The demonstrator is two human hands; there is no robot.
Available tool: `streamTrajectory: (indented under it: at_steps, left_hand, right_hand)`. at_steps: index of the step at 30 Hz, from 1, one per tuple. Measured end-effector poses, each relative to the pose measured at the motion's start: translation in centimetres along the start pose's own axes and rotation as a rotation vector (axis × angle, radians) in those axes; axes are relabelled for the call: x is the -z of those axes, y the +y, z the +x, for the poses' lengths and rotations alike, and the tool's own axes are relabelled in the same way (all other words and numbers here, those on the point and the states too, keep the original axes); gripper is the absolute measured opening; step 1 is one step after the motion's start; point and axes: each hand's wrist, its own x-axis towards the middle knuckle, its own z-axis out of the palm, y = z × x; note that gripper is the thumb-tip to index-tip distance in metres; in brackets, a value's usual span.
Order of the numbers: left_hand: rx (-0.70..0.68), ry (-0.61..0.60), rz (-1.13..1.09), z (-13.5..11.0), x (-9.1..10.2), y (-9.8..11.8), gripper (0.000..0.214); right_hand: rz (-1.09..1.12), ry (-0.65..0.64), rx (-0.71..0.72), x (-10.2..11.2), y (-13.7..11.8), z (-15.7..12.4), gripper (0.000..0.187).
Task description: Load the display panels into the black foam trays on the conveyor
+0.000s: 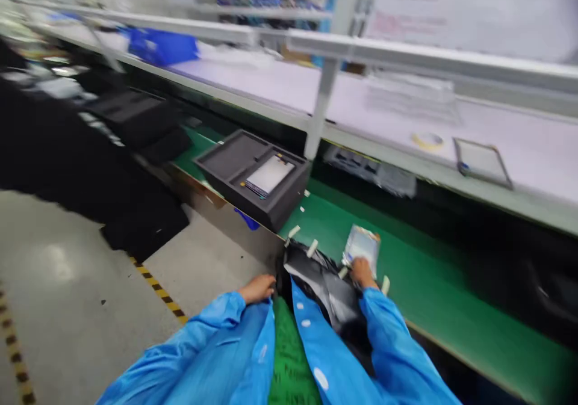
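Note:
My right hand [363, 272] rests on a clear, silvery flat packet [361, 247] and seems to grip its near edge, above the green mat [419, 266] of the workbench. My left hand [257, 289] is curled at the bench's front edge, beside a glossy black bag [316, 281], and I cannot tell whether it grips the bag. Several small white tabs [311, 248] stand around the bag. To the far left, a dark grey foam tray [226, 167] holds a pale flat panel [270, 174]. Light blue sleeves cover both my arms.
A raised pale shelf [280, 77] on metal uprights runs above the bench, carrying a tape roll [427, 141], a framed glass sheet [482, 163] and a blue bag [162, 47]. Black foam blocks [130, 116] stand left, over a grey floor with hazard tape [158, 290].

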Motion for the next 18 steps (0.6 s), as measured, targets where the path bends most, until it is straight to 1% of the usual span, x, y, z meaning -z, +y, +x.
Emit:
streamTrajectory:
  at_steps: [2, 4, 6, 8, 13, 18]
  left_hand:
    - [-0.031, -0.047, 0.021, 0.3, -0.1, -0.3, 0.048]
    - [-0.055, -0.093, 0.037, 1.0, -0.2, -0.3, 0.048]
    - [-0.072, -0.126, 0.041, 1.6, -0.5, 0.0, 0.047]
    - [-0.085, -0.143, 0.033, 1.7, -0.8, 0.7, 0.046]
    - [-0.089, -0.162, 0.008, 1.1, -1.5, 2.2, 0.045]
    - [-0.045, -0.153, -0.033, 0.5, -1.8, 2.2, 0.044]
  right_hand:
    - [0.059, -0.08, -0.015, -2.3, 0.0, -0.9, 0.06]
    - [0.115, -0.109, -0.019, -4.6, 0.6, -0.9, 0.061]
    - [0.158, -0.121, -0.006, -6.0, 1.6, -0.4, 0.057]
    - [0.183, -0.115, 0.012, -6.5, 2.7, 0.2, 0.054]
    - [0.188, -0.102, 0.064, -5.8, 4.6, 2.0, 0.056]
    - [0.168, -0.101, 0.108, -6.1, 5.1, 2.6, 0.056]
